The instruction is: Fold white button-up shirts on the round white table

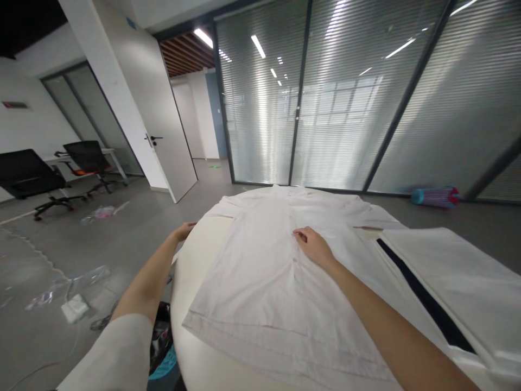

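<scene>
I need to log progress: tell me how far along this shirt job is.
Done: the white shirt lies spread flat, front up, on the round table. In hand: the right hand presses on the button placket; the left hand rests at the table edge by the sleeve. Left: no fold shows yet. Another folded garment lies to the right.

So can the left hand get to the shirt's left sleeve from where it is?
Probably yes: the left hand rests at the table edge just beside the white shirt sleeve, with nothing between them.
</scene>
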Available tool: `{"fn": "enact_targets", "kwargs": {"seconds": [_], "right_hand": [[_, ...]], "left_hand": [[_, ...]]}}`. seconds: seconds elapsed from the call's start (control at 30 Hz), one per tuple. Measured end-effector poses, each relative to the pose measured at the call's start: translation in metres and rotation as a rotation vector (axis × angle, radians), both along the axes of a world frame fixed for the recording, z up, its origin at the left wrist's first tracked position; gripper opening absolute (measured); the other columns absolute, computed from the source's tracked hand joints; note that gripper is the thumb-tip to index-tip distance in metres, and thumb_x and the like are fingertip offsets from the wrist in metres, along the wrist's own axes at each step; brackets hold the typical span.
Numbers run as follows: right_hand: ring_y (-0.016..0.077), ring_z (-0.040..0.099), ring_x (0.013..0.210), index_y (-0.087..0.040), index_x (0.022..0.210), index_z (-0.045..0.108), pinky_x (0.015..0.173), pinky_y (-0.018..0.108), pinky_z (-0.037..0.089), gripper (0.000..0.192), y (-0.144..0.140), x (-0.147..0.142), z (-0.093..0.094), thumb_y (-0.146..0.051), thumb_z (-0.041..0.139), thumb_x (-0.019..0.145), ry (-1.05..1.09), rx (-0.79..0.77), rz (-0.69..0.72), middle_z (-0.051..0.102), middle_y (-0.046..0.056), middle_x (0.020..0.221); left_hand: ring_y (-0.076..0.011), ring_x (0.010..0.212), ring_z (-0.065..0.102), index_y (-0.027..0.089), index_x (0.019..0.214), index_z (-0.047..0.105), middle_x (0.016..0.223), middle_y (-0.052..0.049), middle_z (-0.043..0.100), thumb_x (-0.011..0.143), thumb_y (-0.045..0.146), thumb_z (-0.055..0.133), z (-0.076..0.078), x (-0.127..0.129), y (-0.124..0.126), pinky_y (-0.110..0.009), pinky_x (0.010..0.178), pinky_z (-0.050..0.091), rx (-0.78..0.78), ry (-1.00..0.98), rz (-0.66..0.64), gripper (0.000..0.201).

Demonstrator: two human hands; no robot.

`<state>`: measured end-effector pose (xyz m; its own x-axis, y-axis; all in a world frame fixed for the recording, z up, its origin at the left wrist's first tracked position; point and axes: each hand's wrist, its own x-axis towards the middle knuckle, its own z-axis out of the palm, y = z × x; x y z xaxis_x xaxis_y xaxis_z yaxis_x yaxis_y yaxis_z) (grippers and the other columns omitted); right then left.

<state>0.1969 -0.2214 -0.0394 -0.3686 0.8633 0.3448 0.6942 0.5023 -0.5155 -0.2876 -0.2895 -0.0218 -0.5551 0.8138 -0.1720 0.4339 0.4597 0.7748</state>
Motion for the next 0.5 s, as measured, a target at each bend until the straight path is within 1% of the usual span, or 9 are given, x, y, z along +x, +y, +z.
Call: {"fn": "enact_targets", "kwargs": {"seconds": [0.1,0.2,0.3,0.4,0.43,0.5], "right_hand": [[0.0166,0.063,0.08,-0.021,0.105,0.072,0.073,0.027,0.045,0.026,-0.003,-0.002,0.002,-0.029,0.049,0.096,-0.038,0.01,-0.011,0.066,0.005,0.096],[0.0162,0.063,0.08,-0.022,0.104,0.072,0.073,0.027,0.045,0.026,-0.005,-0.003,0.003,-0.029,0.049,0.096,-0.047,0.011,-0.014,0.065,0.005,0.095],[0.0161,0.063,0.08,-0.022,0.104,0.072,0.074,0.027,0.046,0.025,-0.006,-0.003,0.004,-0.029,0.049,0.096,-0.053,0.012,-0.017,0.065,0.005,0.096],[0.0162,0.063,0.08,-0.021,0.105,0.072,0.074,0.027,0.046,0.026,-0.008,-0.003,0.005,-0.028,0.049,0.096,-0.061,0.012,-0.017,0.065,0.005,0.097],[0.0163,0.063,0.08,-0.021,0.105,0.072,0.075,0.028,0.046,0.026,-0.009,-0.003,0.005,-0.028,0.049,0.096,-0.063,0.012,-0.017,0.065,0.005,0.097],[0.0163,0.063,0.081,-0.021,0.105,0.072,0.076,0.028,0.046,0.026,-0.009,-0.003,0.006,-0.027,0.049,0.096,-0.067,0.013,-0.019,0.065,0.005,0.097]], "left_hand": [[-0.0224,0.097,0.066,0.013,0.117,0.063,0.114,-0.007,0.065,0.095,0.039,0.061,0.0,0.008,-0.001,-0.039,0.083,0.057,0.03,-0.062,0.003,0.034],[-0.0273,0.106,0.063,0.013,0.122,0.061,0.122,-0.007,0.062,0.094,0.039,0.062,0.003,0.013,0.005,-0.043,0.088,0.056,0.052,-0.105,0.015,0.038],[-0.0275,0.107,0.062,0.013,0.123,0.061,0.123,-0.008,0.061,0.094,0.039,0.062,0.004,0.014,0.008,-0.044,0.089,0.055,0.074,-0.136,0.038,0.038],[-0.0248,0.105,0.063,0.014,0.123,0.06,0.122,-0.009,0.062,0.095,0.038,0.061,0.002,0.012,0.007,-0.042,0.087,0.056,0.098,-0.159,0.062,0.037],[-0.0228,0.102,0.064,0.014,0.122,0.061,0.119,-0.009,0.063,0.096,0.037,0.061,0.001,0.011,0.005,-0.041,0.086,0.057,0.106,-0.168,0.068,0.035],[-0.0196,0.092,0.067,0.012,0.115,0.064,0.108,-0.008,0.067,0.095,0.037,0.062,-0.001,0.01,0.0,-0.037,0.08,0.058,0.124,-0.187,0.074,0.032]]}}
